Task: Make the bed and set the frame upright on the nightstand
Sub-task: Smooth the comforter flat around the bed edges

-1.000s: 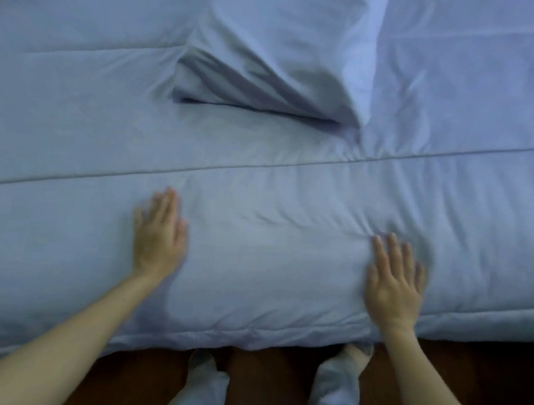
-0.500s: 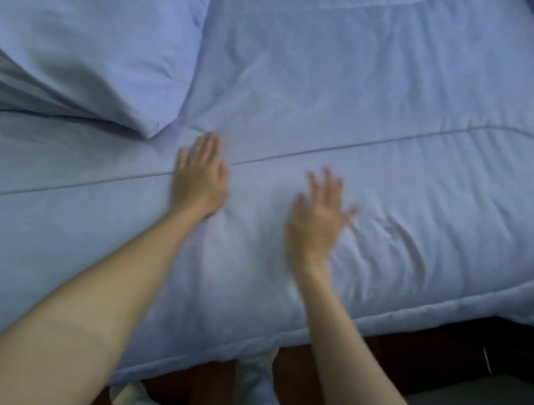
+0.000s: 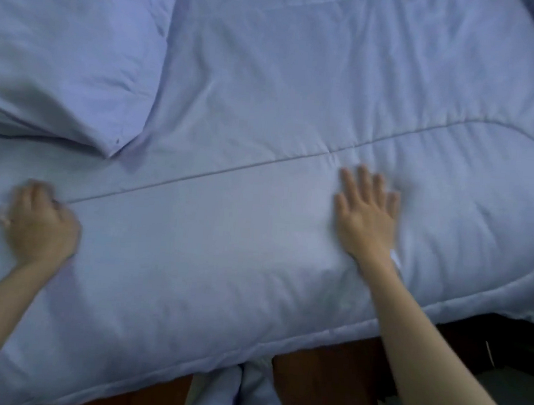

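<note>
Step in hand, as we judged it: smoothing the comforter (image 3: 255,259). This was the bed-making part of the task.

Right hand (image 3: 367,215): it lay flat on the comforter, palm down, fingers straight and spread, holding nothing. The stitched seam (image 3: 197,176) ran just beyond its fingertips. On its outer side the cloth showed shallow ripples.

Left hand (image 3: 38,226): blurred, knuckles up, fingers curled down at the seam. We could not tell whether they pinched the cloth or only pressed on it.

Pillow (image 3: 69,59): it lay beyond the left hand, creased and slumped, its corner just short of the seam.

Comforter edge: it ran on the wrist side of both hands and hung over what looked like the brown wooden bed side (image 3: 325,382).

Picture frame and nightstand: neither was in view, so we could not place them.

Next move, our judgement: sweep the flat right hand outward across the ripples, away from the left hand, while the left steadies the cloth. Then square the pillow. Light pressure should do, since the filling looked soft and might bunch under a hard push.
</note>
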{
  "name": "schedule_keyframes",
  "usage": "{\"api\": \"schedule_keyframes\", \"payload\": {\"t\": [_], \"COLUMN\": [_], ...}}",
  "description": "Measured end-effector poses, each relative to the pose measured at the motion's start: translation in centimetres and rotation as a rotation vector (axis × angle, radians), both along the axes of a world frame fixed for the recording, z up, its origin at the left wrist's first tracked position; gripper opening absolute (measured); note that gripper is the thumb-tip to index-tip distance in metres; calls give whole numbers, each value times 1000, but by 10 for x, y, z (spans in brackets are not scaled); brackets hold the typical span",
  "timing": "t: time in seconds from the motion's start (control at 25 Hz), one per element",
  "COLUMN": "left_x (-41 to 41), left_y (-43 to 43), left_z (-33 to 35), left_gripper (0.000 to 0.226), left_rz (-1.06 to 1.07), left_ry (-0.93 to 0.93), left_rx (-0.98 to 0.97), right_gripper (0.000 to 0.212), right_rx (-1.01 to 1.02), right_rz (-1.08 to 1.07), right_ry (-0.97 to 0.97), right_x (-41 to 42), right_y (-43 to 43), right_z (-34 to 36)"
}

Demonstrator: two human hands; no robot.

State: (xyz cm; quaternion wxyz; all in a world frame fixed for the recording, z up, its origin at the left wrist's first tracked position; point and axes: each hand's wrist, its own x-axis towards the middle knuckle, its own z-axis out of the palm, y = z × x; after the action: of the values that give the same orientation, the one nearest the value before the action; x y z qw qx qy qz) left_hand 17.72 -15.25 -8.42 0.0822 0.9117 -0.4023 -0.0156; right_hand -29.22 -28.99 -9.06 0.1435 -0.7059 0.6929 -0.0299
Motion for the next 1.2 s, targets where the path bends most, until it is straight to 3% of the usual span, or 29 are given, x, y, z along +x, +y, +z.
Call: {"api": "schedule_keyframes", "payload": {"t": [0.12, 0.2, 0.28, 0.36, 0.48, 0.64, 0.68, 0.76, 0.84, 0.88, 1.0, 1.08, 1.2], "left_x": [-107, -189, -230, -216, -162, -73, -55, -57, -128, -183, -325, -398, -516], "left_y": [-37, -65, -89, -101, -80, -33, -17, 1, -33, -66, -177, -241, -294], "left_z": [-2, -5, -3, -7, -14, -28, -39, -54, -45, -38, -1, 0, 12], "left_gripper": [47, 52, 64, 71, 67, 62, 68, 84, 63, 54, 57, 60, 64], "left_rz": [-475, -800, -816, -652, -407, 148, 323, 484, 463, 350, 86, -75, -571], "left_ry": [101, 103, 125, 118, 49, 41, 78, 216, 148, 80, 67, 151, 197], "left_rx": [-236, -158, -46, 42, 54, 89, 70, 36, 10, -41, -260, -244, -155], "right_gripper": [52, 52, 51, 48, 49, 52, 51, 51, 51, 51, 51, 52, 53], "right_rx": [41, 137, 199, 36, -138, 164, 227, 207, 131, 116, 23, -3, -21], "right_rz": [-310, -558, -790, -786, -393, 647, 800, 898, 786, 694, 406, 227, -59], "right_ry": [51, 78, 84, 96, -114, -122, -79, -14, -71, -91, -21, 33, 59], "right_x": [-90, -140, -157, -128, -12, 161, 175, 160, 95, 50, -98, -194, -312], "right_y": [34, 61, 70, 42, -32, -70, -73, -89, -126, -148, -210, -240, -261], "right_z": [4, 13, 32, 42, 47, 38, 36, 22, 7, 3, 2, 5, 7]}}
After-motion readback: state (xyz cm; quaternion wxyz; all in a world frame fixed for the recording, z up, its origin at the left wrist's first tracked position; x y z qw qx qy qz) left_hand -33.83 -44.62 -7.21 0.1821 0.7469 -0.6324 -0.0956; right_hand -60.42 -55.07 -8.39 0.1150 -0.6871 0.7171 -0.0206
